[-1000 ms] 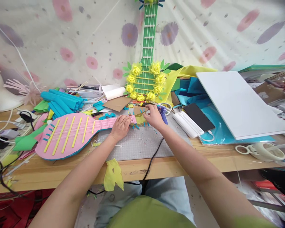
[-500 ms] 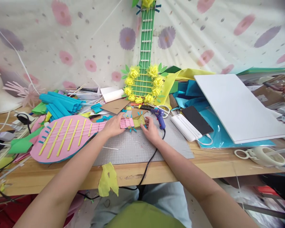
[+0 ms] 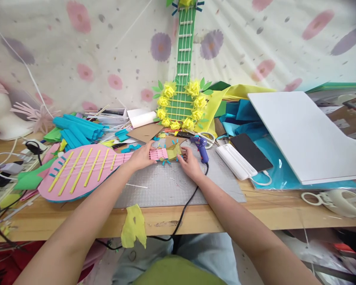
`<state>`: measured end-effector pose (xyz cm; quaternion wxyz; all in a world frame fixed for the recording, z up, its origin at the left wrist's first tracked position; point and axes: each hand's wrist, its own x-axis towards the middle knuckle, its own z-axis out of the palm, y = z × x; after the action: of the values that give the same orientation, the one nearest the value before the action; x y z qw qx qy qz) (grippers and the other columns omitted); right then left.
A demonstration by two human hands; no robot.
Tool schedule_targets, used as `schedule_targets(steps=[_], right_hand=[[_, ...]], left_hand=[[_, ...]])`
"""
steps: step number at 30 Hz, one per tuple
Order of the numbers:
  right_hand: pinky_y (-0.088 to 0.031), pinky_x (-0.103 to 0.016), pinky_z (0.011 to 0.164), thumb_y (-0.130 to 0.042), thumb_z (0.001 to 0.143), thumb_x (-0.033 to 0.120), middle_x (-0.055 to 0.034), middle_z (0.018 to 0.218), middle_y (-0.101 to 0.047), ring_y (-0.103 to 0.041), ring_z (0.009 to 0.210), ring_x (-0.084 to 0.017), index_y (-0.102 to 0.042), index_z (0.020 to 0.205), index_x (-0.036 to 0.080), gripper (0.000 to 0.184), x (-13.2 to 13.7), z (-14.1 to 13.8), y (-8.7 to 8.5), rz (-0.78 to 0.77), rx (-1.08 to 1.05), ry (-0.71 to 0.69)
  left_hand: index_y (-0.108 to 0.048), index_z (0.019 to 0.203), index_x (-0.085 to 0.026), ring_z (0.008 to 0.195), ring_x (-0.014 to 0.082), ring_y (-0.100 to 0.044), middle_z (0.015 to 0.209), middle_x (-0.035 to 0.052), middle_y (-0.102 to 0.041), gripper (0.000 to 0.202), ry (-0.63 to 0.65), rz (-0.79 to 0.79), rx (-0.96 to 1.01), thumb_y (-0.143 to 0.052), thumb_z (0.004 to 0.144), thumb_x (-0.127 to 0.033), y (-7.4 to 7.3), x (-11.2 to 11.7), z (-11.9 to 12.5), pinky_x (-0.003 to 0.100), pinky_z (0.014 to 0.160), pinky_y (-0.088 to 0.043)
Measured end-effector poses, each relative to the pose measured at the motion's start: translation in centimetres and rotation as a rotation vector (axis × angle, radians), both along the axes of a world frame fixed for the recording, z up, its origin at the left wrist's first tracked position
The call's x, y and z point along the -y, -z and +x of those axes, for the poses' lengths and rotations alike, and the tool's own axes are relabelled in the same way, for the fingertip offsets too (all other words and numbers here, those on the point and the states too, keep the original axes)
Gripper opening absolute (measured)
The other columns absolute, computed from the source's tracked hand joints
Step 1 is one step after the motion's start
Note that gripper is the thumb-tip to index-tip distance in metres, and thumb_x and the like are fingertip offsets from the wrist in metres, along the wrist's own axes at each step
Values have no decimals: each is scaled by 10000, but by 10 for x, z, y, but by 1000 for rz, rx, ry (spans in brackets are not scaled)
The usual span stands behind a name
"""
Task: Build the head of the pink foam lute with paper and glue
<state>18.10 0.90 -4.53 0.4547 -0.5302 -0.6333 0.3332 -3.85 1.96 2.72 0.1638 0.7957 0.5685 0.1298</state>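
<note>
The pink guitar (image 3: 80, 172) lies on the table (image 3: 154, 215) at nine o'clock from the right hand (image 3: 191, 163), whose grip I can't make out, left hand's (image 3: 141, 157) fingers clasping its neck (image 3: 158, 154); careless pressing could bend the blue pegs (image 3: 165, 161).

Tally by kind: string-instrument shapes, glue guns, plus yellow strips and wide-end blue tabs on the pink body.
Instrument shapes: 2 (pink instrument, green instrument)
Glue guns: 1 (blue glue gun)
Yellow strips on pink body: 6
Blue tabs at its wide end: 4
Total: 13
</note>
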Motion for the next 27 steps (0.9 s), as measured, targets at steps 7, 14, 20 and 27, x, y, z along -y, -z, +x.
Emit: schedule_targets(steps=[7,14,20,27], right_hand=[[-509,-365,779,-506,809,358,-99,1001,-643,-642,846,-184,-403,1144,199,385,-1,1,1,-8,-4,-15],[-507,-378,762,-480,821,377,-108,972,-631,-628,858,-205,-432,1138,185,374,3,4,-7,84,60,37],[-463,-352,777,-400,860,342,-90,917,-618,-592,812,-190,-512,982,187,227,7,10,-20,236,205,124],[-397,-311,696,-352,852,304,-50,768,-540,-503,735,-177,-430,722,210,179,11,9,-22,256,340,243]], left_hand=[[-244,1366,-176,1151,252,-512,1216,86,-575,845,47,23,-24,-677,642,-237,5,0,-2,368,933,-411],[-449,1240,-161,1128,228,-519,1231,101,-552,579,104,144,4,-602,700,-306,-7,-2,-13,349,956,-396],[-602,818,-183,774,193,-611,836,48,-657,191,-368,189,63,-518,759,-345,-30,-17,-46,304,713,-455],[-598,765,-192,688,198,-599,754,34,-659,283,-490,132,-9,-519,741,-462,-28,-20,-77,300,637,-426]])
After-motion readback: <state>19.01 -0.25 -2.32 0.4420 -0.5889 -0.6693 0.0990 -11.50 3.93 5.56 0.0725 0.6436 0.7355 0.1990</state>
